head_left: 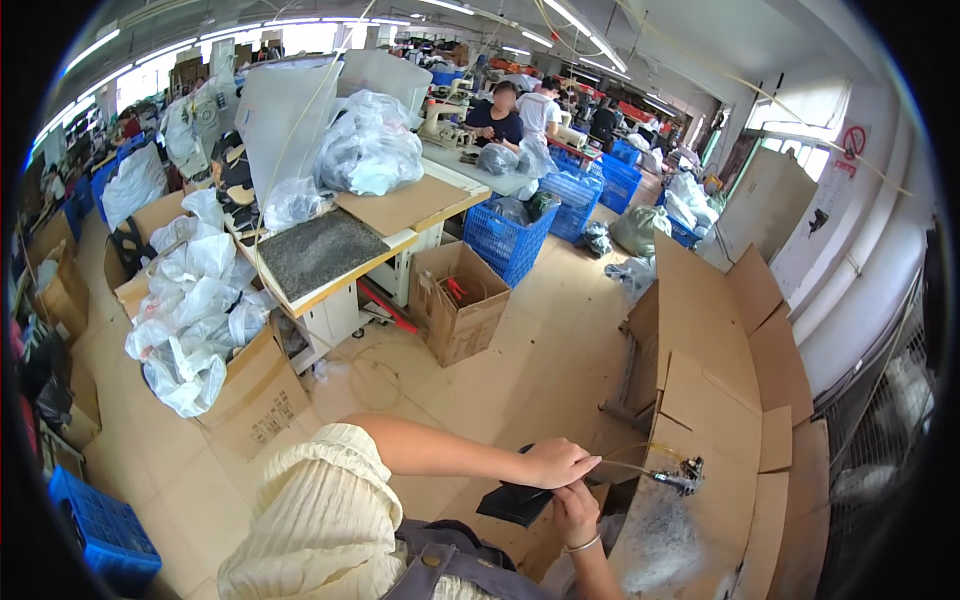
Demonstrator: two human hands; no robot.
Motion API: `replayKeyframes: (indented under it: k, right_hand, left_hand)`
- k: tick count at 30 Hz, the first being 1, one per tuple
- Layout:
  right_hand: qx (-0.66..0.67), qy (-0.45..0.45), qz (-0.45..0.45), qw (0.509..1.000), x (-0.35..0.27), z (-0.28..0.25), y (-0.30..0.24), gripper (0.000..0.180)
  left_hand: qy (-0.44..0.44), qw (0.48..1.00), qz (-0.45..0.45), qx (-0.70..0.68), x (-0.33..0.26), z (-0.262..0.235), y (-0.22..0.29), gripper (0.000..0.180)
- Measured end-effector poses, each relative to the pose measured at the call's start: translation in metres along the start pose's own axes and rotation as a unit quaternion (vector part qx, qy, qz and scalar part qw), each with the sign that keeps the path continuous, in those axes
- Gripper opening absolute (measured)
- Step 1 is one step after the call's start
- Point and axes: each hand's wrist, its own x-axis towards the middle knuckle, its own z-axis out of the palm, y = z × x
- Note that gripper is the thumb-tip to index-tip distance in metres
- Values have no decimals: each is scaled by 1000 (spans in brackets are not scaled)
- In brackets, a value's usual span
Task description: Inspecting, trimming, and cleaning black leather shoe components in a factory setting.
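Note:
My left hand (560, 463) reaches across from the left, its fingers closed and pressed together over my right hand (577, 512). My right hand comes up from below with curled fingers, a thin bracelet at its wrist. A flat black piece (515, 503) sticks out to the left from between the two hands; both appear to grip it, though the fingers hide its held end. Just right of my fingertips a small metal spray gun (678, 480) lies on the cardboard, with a thin yellowish hose (628, 466) running toward my hands.
Cardboard panels (710, 320) form an upright screen on my right, with a pale sprayed patch below. Ahead stand an open carton (460, 335) and a worktable (430, 232) carrying plastic bags. A bag-filled carton (260, 390) is at left. Blue crates (505, 240) and people (495, 122) are farther off.

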Motion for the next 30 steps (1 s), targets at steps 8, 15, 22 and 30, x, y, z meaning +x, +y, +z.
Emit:
replayKeyframes:
  k: [8, 15, 22, 30]
  right_hand:
    - [-19, -56, 111, 992, -12, -27, -14, 21]
    - [21, -88, 234, 968, -36, -33, -52, 10]
    - [-20, -125, 229, 965, -31, -19, -61, 13]
    - [-9, -60, 279, 958, -16, -24, -77, 9]
  left_hand:
    - [-164, 976, -52, -131, -46, -56, 10, 47]
    - [-39, 994, -79, -69, -97, -4, 11, 28]
    - [-3, 996, -83, -22, -109, 14, 16, 22]
    - [2, 994, -106, -2, -105, 14, 32, 18]
